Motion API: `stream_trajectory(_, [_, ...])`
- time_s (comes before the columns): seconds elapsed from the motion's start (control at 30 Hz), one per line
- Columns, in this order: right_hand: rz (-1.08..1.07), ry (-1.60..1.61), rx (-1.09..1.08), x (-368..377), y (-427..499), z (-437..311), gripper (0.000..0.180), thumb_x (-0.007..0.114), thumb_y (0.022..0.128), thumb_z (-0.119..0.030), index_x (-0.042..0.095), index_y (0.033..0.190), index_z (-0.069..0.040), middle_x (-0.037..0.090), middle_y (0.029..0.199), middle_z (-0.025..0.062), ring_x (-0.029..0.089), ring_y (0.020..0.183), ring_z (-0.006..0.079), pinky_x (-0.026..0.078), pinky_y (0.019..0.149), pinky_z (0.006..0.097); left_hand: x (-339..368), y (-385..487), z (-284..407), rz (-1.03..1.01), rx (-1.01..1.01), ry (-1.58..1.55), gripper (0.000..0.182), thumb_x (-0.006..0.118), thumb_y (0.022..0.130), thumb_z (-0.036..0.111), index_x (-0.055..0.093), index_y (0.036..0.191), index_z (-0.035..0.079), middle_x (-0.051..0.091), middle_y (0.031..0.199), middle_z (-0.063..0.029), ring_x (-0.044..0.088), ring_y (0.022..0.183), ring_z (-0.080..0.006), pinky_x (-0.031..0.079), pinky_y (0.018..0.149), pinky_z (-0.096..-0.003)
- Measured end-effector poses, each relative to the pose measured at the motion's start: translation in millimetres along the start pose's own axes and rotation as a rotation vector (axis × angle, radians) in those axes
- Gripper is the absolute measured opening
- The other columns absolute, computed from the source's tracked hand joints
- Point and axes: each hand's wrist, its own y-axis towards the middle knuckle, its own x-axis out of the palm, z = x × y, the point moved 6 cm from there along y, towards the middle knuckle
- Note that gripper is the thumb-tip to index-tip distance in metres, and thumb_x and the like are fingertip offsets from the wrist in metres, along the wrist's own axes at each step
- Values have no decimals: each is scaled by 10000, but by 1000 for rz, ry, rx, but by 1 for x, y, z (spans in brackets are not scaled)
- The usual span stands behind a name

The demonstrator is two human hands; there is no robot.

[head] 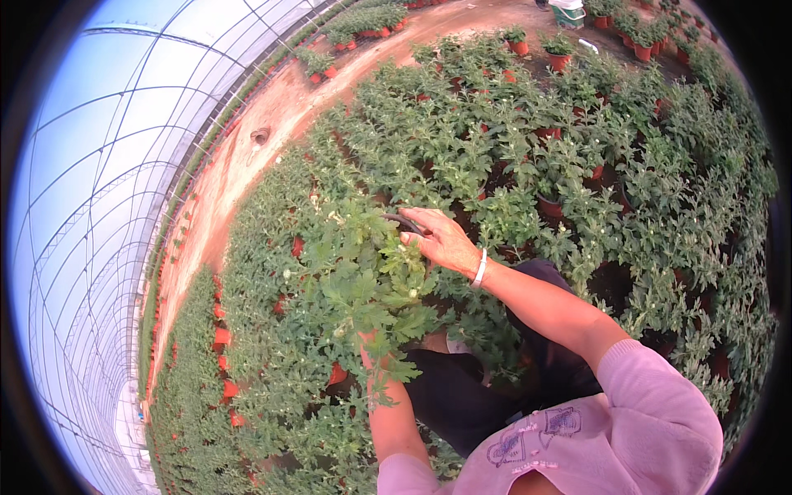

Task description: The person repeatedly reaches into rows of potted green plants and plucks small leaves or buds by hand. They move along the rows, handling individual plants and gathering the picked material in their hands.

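A leafy plant [365, 278], apparently a chrysanthemum with small pale buds, stands close in front of me. At its right side my right hand [442, 238], with a white band [480, 268] at the wrist, grips a dark curved rim [403, 221]. The rim looks like that of a plant pot, but leaves cover most of it. My left forearm [390, 396] reaches up into the same foliage. Leaves hide most of the left hand, including its fingers and anything in them.
Rows of potted plants [520, 148] surround me closely, many in orange-red pots [559, 60]. Beyond them runs a bare dirt path [229, 192] with a small brown coil-like object [260, 136]. A white-and-green bucket [567, 13] stands far off. The greenhouse frame [99, 148] curves along the left.
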Motion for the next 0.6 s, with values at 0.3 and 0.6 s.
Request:
stream_trajectory(0.3, [113,-195,25,-16,8,15,544,603,871,-416,533,1256,-39,452,1375,161,298,1351,337,285,1057,476,30,27,-12,-30,-13,-10,361,484,915,198,530,1190,-31,653,975,-160,641,831,-261,532,685,-369])
stream_trajectory(0.6, [124,-111,-118,-24,2,-6,390,678,748,-133,634,1134,-95,580,1241,66,398,1301,288,293,1041,442,41,31,-21,-27,-15,-5,353,490,915,187,534,1189,-31,656,976,-158,645,836,-258,536,688,-366])
